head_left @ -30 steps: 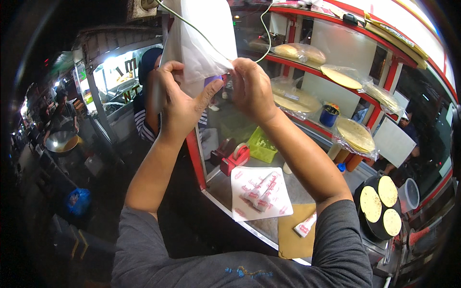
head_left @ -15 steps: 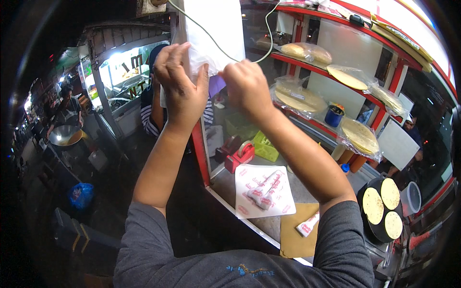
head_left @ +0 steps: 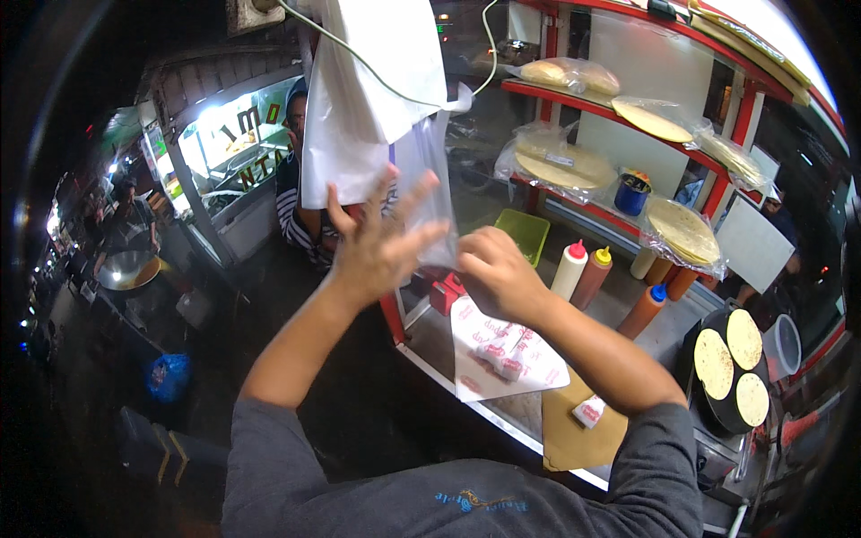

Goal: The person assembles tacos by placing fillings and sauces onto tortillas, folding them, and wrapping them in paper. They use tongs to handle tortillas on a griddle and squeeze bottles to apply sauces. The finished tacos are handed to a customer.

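Note:
A bundle of white plastic bags (head_left: 359,108) hangs at the stall's upper edge. A translucent plastic bag (head_left: 423,166) stretches down beside it, its lower end at my right hand (head_left: 498,273). The fingers of that hand are curled closed on the bag. My left hand (head_left: 372,247) is open, fingers spread, in front of the bag and below the bundle; it grips nothing. Beneath my right hand, paper-wrapped food (head_left: 504,357) lies on a printed paper sheet (head_left: 480,386). Another wrapped piece (head_left: 589,412) rests on a brown board (head_left: 574,448) under my right forearm.
Round flatbreads (head_left: 715,359) lie on a black griddle (head_left: 704,417) at right. Squeeze bottles (head_left: 570,271) stand behind my right forearm, near a green basket (head_left: 527,235). Red shelves (head_left: 610,117) hold bagged flatbreads. A person in stripes (head_left: 291,211) stands beyond the hanging bags.
Both hands have come down from the bag bundle. My right hand has drawn the translucent bag downward, and my left hand has spread its fingers. The view has shifted, showing the squeeze bottles.

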Demonstrator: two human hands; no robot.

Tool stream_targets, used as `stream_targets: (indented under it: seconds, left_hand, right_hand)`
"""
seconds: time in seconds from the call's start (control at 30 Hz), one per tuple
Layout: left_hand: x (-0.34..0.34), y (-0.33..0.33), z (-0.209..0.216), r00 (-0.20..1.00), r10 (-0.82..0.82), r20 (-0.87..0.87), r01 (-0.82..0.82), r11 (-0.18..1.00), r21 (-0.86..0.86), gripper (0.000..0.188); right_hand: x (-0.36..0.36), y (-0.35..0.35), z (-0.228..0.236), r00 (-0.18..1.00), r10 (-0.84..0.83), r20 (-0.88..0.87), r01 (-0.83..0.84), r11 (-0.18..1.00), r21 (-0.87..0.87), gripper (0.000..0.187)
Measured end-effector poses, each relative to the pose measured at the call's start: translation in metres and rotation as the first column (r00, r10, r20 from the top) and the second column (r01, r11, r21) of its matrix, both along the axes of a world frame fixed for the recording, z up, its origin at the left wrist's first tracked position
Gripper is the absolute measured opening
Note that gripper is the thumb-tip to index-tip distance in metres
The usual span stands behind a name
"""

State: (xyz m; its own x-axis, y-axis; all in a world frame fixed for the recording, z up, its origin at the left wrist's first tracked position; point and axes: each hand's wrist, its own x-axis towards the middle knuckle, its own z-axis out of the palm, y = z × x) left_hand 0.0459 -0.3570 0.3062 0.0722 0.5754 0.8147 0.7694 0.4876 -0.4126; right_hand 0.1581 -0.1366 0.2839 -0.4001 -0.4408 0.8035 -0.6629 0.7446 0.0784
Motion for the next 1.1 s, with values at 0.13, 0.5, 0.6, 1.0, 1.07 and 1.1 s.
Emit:
stream_targets:
  seconds: [0.13, 0.5, 0.6, 1.0, 1.07, 1.1]
  left_hand:
    - [0.034, 0.021, -0.047, 0.801, -0.267, 0.536, 0.393, 0.910, -0.133, 0.021]
    - [0.032, 0.126, -0.177, -0.905, -0.279, 0.322, 0.205, 0.375, 0.904, 0.032]
    - [0.087, 0.154, -0.206, -0.966, -0.257, 0.016, -0.110, 0.468, 0.877, 0.025]
    - [0.187, 0.103, -0.236, -0.701, -0.194, 0.687, 0.363, 0.732, 0.577, 0.067]
    - [0.171, 0.094, -0.246, -0.796, -0.301, 0.524, 0.191, 0.697, 0.691, 0.060]
    - [0.163, 0.093, -0.250, -0.829, -0.365, 0.424, 0.102, 0.646, 0.757, 0.047]
  right_hand:
    - [0.055, 0.048, -0.028, 0.942, 0.080, 0.325, 0.059, 0.916, -0.398, 0.016]
    - [0.185, 0.131, -0.096, 0.808, -0.182, 0.560, 0.589, 0.227, -0.775, 0.028]
    - [0.202, 0.128, -0.135, 0.871, -0.096, 0.482, 0.491, 0.152, -0.858, 0.034]
    - [0.269, 0.005, -0.189, 0.780, -0.131, 0.612, 0.597, 0.448, -0.665, 0.024]
    - [0.284, 0.001, -0.182, 0.786, -0.105, 0.609, 0.583, 0.450, -0.676, 0.024]
    - [0.291, 0.001, -0.177, 0.778, -0.067, 0.625, 0.554, 0.543, -0.631, 0.022]
